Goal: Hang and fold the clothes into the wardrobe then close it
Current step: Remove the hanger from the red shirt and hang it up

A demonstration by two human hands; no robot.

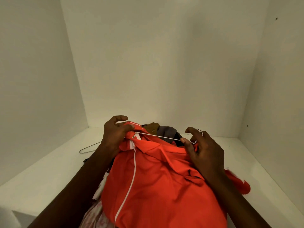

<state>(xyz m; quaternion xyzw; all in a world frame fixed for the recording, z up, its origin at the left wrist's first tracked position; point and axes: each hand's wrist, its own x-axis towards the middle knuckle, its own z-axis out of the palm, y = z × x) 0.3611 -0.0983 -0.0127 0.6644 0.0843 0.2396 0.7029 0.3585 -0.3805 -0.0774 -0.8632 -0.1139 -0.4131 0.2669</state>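
Note:
A red shirt (158,181) with a thin white stripe lies on top of a heap of clothes inside the white wardrobe (148,63). A thin metal hanger (158,136) runs across the shirt's collar, one end tucked into the cloth at the left. My left hand (115,134) pinches the shirt's shoulder over that end of the hanger. My right hand (204,150) pinches the hanger near its hook, thumb pressed on the wire.
A second wire hanger (88,148) lies on the wardrobe floor (49,175) at the left. Brown, grey and dark clothes (164,129) show behind the shirt, and pale patterned cloth (97,211) below it. The wardrobe's walls close in on three sides.

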